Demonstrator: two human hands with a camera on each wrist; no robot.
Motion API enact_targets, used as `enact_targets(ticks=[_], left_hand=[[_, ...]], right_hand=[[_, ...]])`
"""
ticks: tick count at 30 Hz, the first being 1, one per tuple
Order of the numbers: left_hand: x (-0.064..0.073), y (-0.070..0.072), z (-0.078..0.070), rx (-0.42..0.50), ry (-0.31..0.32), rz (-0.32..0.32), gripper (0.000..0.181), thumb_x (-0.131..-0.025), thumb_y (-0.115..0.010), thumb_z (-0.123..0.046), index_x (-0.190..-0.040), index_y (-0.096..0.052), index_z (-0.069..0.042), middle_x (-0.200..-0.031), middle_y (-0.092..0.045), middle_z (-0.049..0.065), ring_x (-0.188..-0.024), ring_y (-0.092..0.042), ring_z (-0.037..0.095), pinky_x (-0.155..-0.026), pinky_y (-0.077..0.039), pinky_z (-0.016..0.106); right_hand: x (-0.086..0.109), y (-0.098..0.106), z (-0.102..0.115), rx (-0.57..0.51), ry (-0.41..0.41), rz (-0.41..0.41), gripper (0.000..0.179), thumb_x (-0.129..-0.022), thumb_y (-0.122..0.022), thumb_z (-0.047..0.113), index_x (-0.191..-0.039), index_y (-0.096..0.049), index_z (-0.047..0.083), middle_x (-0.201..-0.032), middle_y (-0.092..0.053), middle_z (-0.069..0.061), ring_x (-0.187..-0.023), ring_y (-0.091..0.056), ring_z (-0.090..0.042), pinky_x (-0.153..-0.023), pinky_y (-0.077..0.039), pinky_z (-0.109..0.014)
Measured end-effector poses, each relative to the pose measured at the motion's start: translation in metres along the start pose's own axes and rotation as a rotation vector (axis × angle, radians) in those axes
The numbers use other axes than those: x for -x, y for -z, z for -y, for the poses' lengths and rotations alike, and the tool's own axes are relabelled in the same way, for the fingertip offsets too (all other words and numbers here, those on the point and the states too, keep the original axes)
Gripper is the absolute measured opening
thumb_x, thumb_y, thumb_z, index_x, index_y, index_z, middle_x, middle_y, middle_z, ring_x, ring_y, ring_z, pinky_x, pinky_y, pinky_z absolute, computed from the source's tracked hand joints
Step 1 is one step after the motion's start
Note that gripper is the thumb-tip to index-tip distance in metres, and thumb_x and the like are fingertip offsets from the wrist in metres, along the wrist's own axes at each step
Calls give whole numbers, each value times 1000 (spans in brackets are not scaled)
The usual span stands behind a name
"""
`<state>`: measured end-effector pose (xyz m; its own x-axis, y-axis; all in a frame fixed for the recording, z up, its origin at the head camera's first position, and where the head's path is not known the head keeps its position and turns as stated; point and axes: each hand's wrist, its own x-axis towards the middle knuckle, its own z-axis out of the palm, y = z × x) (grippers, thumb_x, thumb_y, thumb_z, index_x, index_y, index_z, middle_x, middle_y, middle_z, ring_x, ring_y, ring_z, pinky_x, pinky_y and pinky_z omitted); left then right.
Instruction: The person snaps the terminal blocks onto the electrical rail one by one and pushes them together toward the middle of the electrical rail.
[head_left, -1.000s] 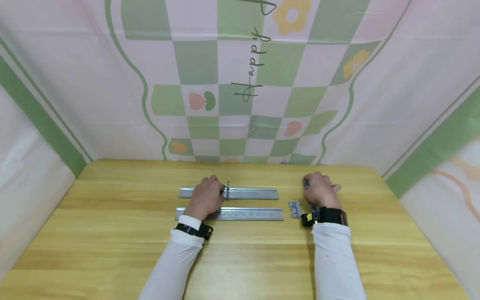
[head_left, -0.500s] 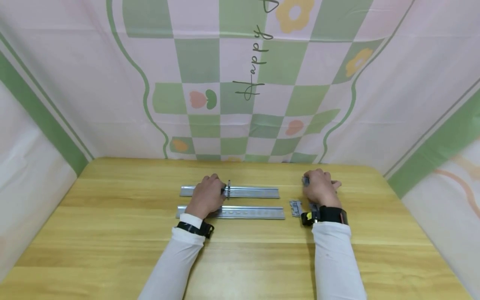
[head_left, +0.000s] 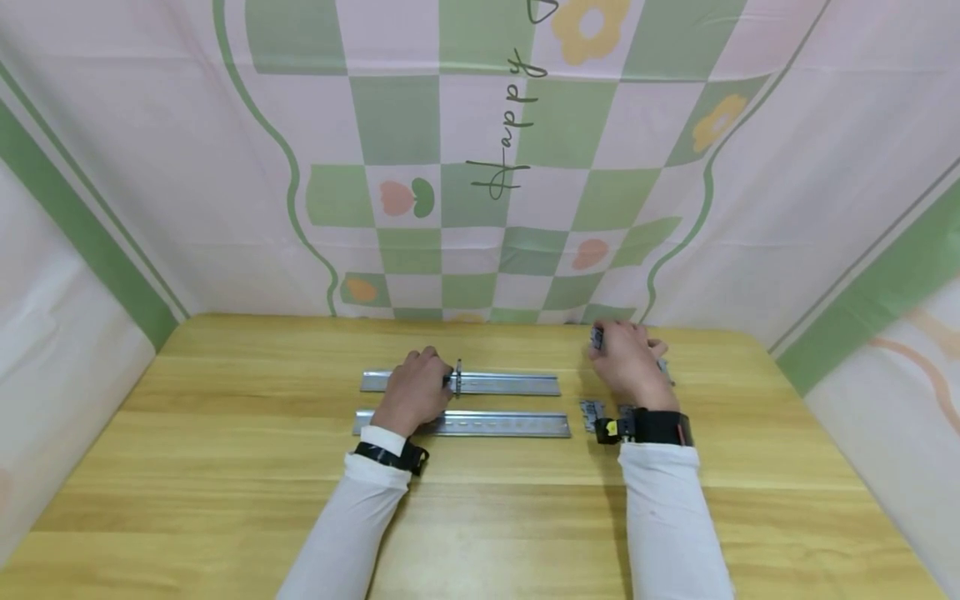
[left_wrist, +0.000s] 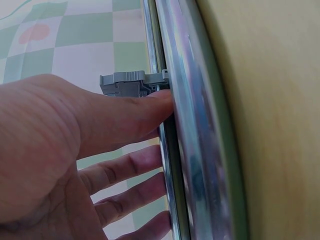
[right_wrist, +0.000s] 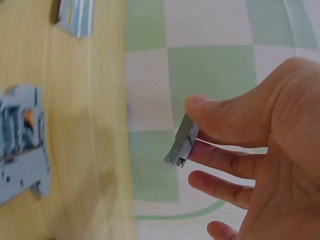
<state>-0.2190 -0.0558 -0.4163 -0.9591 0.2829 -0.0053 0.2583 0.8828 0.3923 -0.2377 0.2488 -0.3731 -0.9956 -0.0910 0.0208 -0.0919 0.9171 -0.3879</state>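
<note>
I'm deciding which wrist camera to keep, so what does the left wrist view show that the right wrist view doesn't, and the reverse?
Only left wrist: the left hand at the metal rails, beside a grey module.

Only right wrist: the right hand pinching a small grey part, and another grey part on the table.

Both: the tabletop, the checked cloth and metal rails, though the right shows just a rail end.

The rails (head_left: 502, 424) look glossy metal, the blocks (right_wrist: 183, 142) matt plastic, the table (head_left: 525, 525) smooth wood, the backdrop (head_left: 480, 125) cloth.
</note>
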Motion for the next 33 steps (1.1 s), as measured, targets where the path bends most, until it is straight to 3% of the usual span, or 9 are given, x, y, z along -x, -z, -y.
enact_targets(ticks=[9, 16, 20, 24, 27, 33], left_hand=[[0, 1, 0, -8, -5, 0, 29, -93, -74, -16, -118, -74, -3, -109, -62, 11, -97, -55, 29, -78, -53, 43], [1, 1, 0, -8, -6, 4, 29, -93, -73, -16, -119, -74, -3, -109, -62, 11, -97, -56, 29, -79, -53, 44], [1, 1, 1, -16, -8, 6, 29, -93, -73, -17, -119, -74, -3, -109, -62, 11, -97, -55, 29, -78, -53, 44], [1, 1, 1, -18, -10, 4, 28, -93, -73, -17, -118, -75, -4, -109, -62, 11, -97, -55, 29, -78, -53, 44], [0, 1, 1, -13, -9, 4, 27, -93, -73, -17, -116, -75, -4, -108, -62, 10, -97, -55, 28, -78, -53, 44], [0, 0, 1, -8, -10, 5, 26, -93, -73, -17, -116, -76, -4, -108, -62, 10, -97, -55, 29, -78, -53, 44]], right_hand=[[2, 3, 12, -29, 52, 15, 45, -107, -53, 24, -140, -50, -6, -135, -49, -30, -128, -36, -50, -103, -13, -68], [1, 4, 20, -33, 113, -1, 32, -104, -59, 32, -109, -65, 1, -96, -65, -14, -96, -54, -35, -90, -26, -55], [1, 5, 24, -54, 144, 3, 35, -102, -63, 32, -115, -66, 0, -105, -69, -15, -89, -57, -31, -90, -32, -53], [1, 5, 27, -85, 177, 15, 42, -102, -63, 30, -129, -61, -2, -121, -66, -19, -93, -59, -31, -87, -42, -49], [1, 5, 30, -103, 196, 27, 43, -103, -61, 25, -134, -57, -5, -127, -62, -24, -105, -60, -36, -90, -47, -52], [1, 4, 37, -146, 225, 58, 39, -105, -57, 18, -136, -51, -5, -132, -57, -25, -127, -46, -43, -108, -31, -62]])
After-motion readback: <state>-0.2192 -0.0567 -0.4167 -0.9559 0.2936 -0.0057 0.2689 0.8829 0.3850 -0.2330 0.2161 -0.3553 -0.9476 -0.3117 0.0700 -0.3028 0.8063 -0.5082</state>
